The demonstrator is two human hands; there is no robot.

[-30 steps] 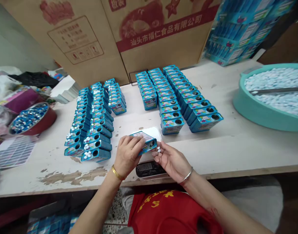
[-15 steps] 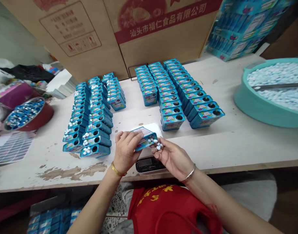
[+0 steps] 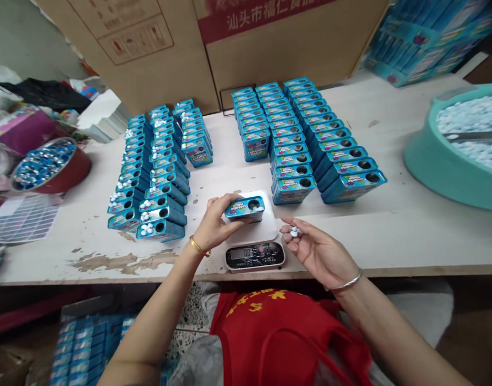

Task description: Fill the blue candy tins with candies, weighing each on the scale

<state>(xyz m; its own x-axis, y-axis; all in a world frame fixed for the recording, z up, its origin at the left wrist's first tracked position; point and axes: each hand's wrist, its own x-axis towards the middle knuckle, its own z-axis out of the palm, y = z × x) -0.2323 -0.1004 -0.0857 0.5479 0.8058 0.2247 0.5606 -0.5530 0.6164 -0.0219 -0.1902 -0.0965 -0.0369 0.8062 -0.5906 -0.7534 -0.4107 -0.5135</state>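
Note:
My left hand [image 3: 218, 219] is closed around a blue candy tin [image 3: 238, 208], upright over the white plate of a kitchen scale [image 3: 265, 225]. A dark round hole shows in the tin's top, with white candy at its edge. To the right of the scale, my right hand [image 3: 316, 247] is turned palm up with fingers curled around a few small white candies [image 3: 294, 231]. The scale's black display panel faces me.
Rows of blue tins [image 3: 161, 229] with candies on their tops stand on the left. More open-holed tins [image 3: 292, 187] stand right of centre. A turquoise tub [image 3: 423, 161] of white candies is far right, a red bowl [image 3: 74, 171] far left. A cardboard box [image 3: 181, 59] stands behind.
My left hand has turned the tin from tilted to upright over the scale. My right hand has drawn away to the right with fewer candies in it. The view has shifted slightly.

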